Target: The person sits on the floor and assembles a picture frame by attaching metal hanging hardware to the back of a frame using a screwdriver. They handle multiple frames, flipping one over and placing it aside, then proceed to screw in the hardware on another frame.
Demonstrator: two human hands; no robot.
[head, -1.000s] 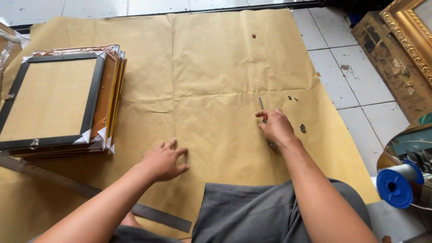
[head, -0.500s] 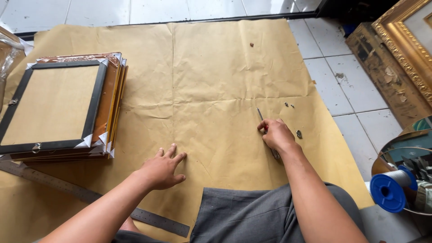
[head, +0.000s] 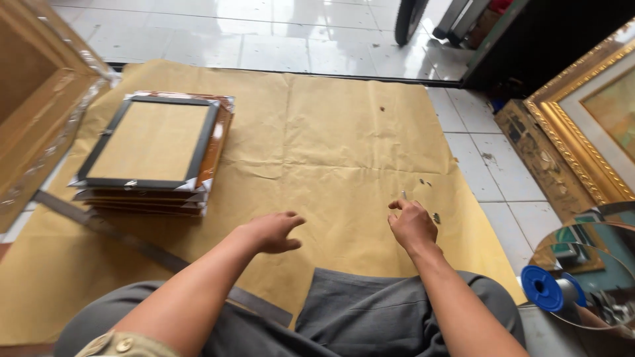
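Observation:
I sit on a wide sheet of brown paper point(head: 344, 132) spread over a tiled floor. My left hand point(head: 274, 231) hovers just above the paper with its fingers apart and holds nothing. To its right, my right hand point(head: 411, 225) is closed around a thin grey tool point(head: 403, 196); only the tip shows above the fingers. A few small dark bits point(head: 435, 217) lie on the paper beside that hand. My grey-trousered legs fill the bottom of the view.
A stack of picture frames point(head: 152, 152) lies on the paper at the left, with a long metal ruler point(head: 112, 231) in front of it. Gold frames point(head: 582, 125) lean at the right, another large frame point(head: 40, 106) at far left. A blue spool point(head: 542, 287) sits at lower right.
My left hand has lifted off the paper and shifted right. My right hand has raised the tool from lying along the paper to pointing up. The view has tilted up.

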